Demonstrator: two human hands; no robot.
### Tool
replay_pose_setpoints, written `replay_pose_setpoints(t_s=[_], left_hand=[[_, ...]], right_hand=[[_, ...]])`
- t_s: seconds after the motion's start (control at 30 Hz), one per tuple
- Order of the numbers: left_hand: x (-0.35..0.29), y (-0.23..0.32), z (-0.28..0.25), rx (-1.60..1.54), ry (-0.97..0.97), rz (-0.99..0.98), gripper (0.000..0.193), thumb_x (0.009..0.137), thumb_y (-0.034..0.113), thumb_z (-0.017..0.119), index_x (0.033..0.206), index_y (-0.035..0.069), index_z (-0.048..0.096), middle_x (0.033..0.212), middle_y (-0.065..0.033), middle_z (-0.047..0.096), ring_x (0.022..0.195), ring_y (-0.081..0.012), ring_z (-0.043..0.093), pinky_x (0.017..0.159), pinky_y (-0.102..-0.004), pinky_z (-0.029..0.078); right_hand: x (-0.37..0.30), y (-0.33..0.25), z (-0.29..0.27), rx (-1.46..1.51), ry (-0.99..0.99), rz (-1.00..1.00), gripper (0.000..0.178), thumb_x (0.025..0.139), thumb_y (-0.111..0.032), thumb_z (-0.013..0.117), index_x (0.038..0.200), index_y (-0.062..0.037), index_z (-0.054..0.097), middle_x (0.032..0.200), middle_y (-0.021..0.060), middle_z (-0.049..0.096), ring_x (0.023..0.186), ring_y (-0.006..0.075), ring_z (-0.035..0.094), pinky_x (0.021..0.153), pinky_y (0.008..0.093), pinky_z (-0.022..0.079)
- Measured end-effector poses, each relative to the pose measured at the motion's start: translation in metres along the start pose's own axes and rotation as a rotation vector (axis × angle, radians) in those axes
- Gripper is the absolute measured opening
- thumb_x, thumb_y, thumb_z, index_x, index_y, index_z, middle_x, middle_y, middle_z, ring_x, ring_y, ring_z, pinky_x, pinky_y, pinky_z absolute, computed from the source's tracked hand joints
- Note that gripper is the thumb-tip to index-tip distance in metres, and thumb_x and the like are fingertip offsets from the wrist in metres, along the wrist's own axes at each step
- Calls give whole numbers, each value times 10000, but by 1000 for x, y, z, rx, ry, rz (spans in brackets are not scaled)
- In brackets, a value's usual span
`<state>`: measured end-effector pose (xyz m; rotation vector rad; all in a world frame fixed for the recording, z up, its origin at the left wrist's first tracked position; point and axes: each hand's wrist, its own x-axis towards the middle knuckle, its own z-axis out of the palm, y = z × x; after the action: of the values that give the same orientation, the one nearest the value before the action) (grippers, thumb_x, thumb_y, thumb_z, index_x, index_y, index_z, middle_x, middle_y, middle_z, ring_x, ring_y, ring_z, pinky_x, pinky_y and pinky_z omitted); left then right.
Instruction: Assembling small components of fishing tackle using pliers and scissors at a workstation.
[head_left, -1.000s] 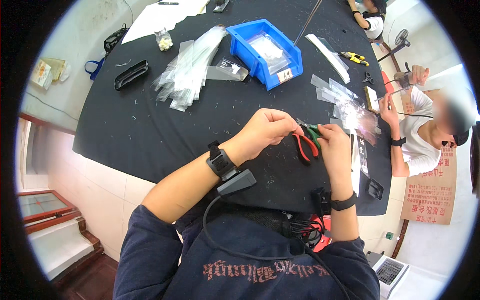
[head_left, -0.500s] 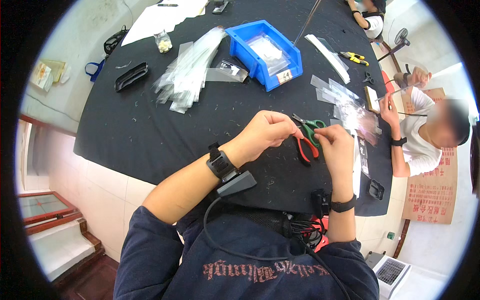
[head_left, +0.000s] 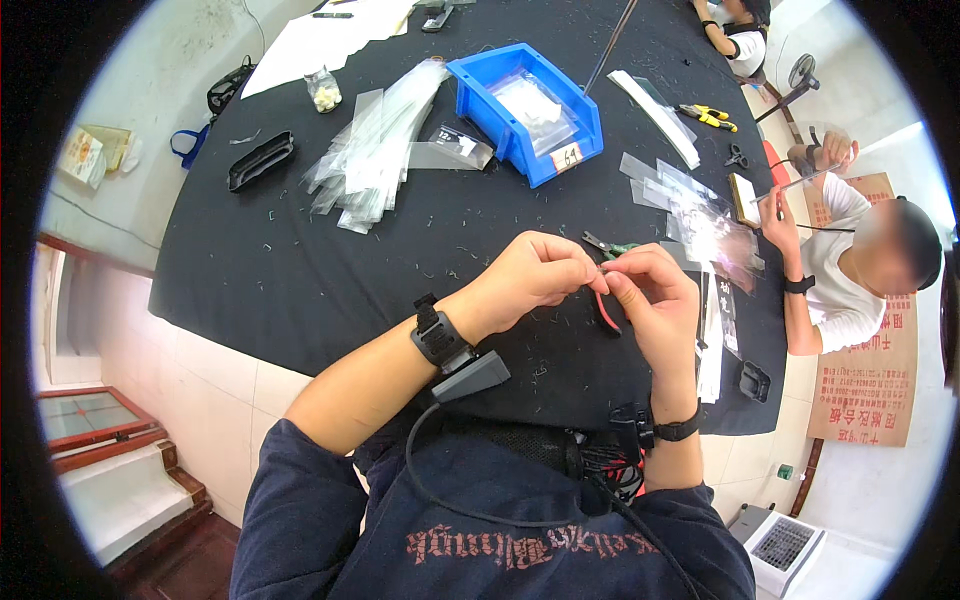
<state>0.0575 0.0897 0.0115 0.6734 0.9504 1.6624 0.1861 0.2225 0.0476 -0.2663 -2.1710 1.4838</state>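
Observation:
My left hand and my right hand meet over the black cloth, fingertips pinched close together. Whatever lies between them is too small to make out. Beyond the fingertips a green-handled hand tool rests with its metal jaws toward the left; my right hand covers part of it. A red handle of another tool shows between and below my hands, the rest being hidden. Farther off stands a blue bin holding clear bags of white pieces.
Clear plastic strips are fanned out left of the bin. More clear bags lie on the right, with yellow pliers and black scissors beyond. A black tray lies far left. A co-worker sits at the right.
My right hand has moved left and its fingertips now meet those of my left hand. It covers more of the green-handled tool, and less of the red handles shows.

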Motion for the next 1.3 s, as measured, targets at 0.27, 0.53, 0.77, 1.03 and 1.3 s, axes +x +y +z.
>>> replay_pose_setpoints(t_s=[0.27, 0.53, 0.77, 1.03, 1.3], left_hand=[[2, -1, -1, -50, -32, -40, 175, 892, 193, 625, 836, 38, 684, 576, 82, 446, 510, -23, 338, 483, -202, 254], [8, 27, 10, 31, -41, 56, 194, 909, 181, 571, 867, 31, 686, 567, 73, 436, 496, -26, 333, 474, -205, 246], [49, 106, 14, 125, 102, 283, 245, 913, 229, 591, 945, 1, 676, 584, 75, 430, 474, -22, 366, 437, -200, 252], [118, 202, -2, 166, 234, 502, 222, 870, 202, 672, 984, 13, 657, 676, 51, 477, 479, -28, 399, 418, -178, 308], [153, 217, -4, 202, 420, 594, 279, 790, 246, 761, 897, 11, 654, 707, 22, 524, 499, -34, 434, 419, -183, 326]], right_hand=[[7, -10, -3, -260, -15, -176, 62, 779, 5, 692, 826, -6, 654, 809, 69, 616, 699, 140, 591, 614, 238, 457], [42, -56, -25, -374, -182, -262, 71, 762, -8, 686, 806, -8, 630, 772, 66, 592, 691, 161, 589, 604, 260, 463], [136, -111, -51, -572, -280, -526, 75, 793, -83, 679, 804, -26, 632, 783, 57, 577, 718, 147, 583, 613, 267, 461], [254, -137, -58, -605, -188, -559, 169, 860, -166, 663, 908, -5, 646, 874, 44, 663, 798, 123, 616, 706, 283, 507], [292, -120, -59, -384, -141, -321, 195, 881, -167, 639, 948, 16, 648, 870, 73, 692, 785, 113, 664, 644, 242, 553]])
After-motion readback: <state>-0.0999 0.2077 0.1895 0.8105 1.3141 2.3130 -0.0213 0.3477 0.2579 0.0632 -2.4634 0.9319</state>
